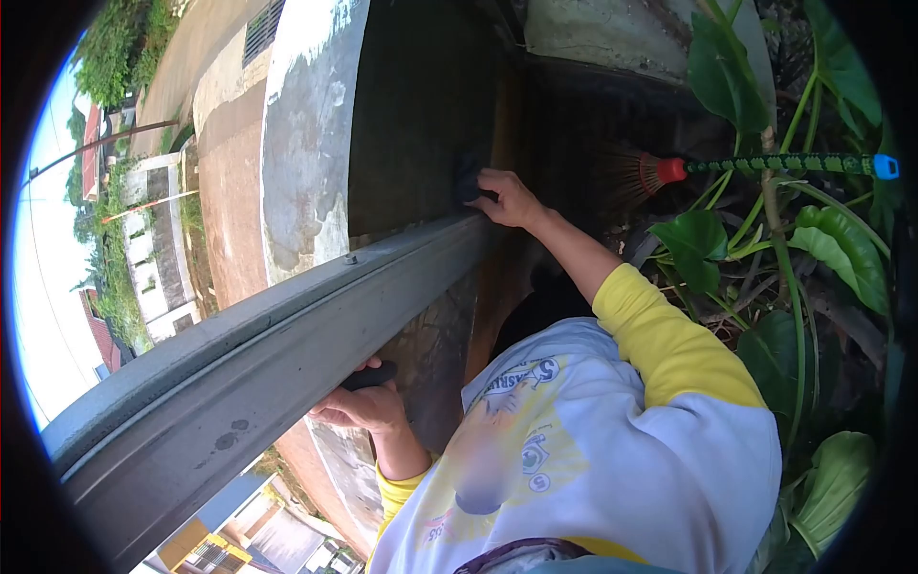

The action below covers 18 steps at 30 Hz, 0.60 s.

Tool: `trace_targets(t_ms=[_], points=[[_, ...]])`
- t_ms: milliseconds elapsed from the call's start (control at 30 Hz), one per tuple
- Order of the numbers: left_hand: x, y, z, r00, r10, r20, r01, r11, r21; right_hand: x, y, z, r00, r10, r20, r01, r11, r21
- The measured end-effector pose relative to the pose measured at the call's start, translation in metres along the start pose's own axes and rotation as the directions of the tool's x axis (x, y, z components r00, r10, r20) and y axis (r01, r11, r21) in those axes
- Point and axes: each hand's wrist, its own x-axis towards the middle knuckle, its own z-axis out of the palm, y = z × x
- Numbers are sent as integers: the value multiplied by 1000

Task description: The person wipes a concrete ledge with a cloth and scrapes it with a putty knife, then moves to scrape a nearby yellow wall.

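My right hand (509, 198) reaches out in a yellow sleeve and presses a small dark object (467, 180) against the dark inner wall (421, 115) of a large round concrete structure. My left hand (361, 406) is closed around a dark handle (369, 376) just under a grey metal rail (287, 335) that crosses the view diagonally. What the handle belongs to is hidden by the rail. My white and yellow shirt (593, 450) fills the lower right.
A broom with a red collar and green patterned handle (784, 165) with a blue cap lies among large green leaves (832, 249) at the right. The pale concrete rim (306, 143) curves at the top. Houses, trees and a road show at the far left.
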Motion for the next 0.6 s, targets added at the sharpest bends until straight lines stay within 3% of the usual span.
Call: trace_targets(t_ms=[67,167,267,367,467,567,600], points=[[-2,0,1,1000,5,-25,-5,1000,5,-1,10,3,1000,-15,-4,15,1000,-7],[-1,-1,2,1000,15,-24,-15,1000,-19,-6,21,-1,987,149,-60,-152,987,-50],[-2,-3,-3,1000,13,-28,-14,1000,-5,-16,52,12,950,174,-259,-166,985,52],[0,1,1,1000,2,-4,-2,1000,-30,-9,21,12,859,486,-160,-460,871,176],[-1,-3,-4,1000,8,13,-8,1000,-13,22,-56,3,901,434,-22,-434,901,6],[-2,-2,3,998,24,-52,-24,1000,-1,47,-95,6,1000,19,-16,-13,944,329],[-3,-1,0,999,14,-44,-13,1000,12,56,-119,3,997,-77,-12,77,947,311]])
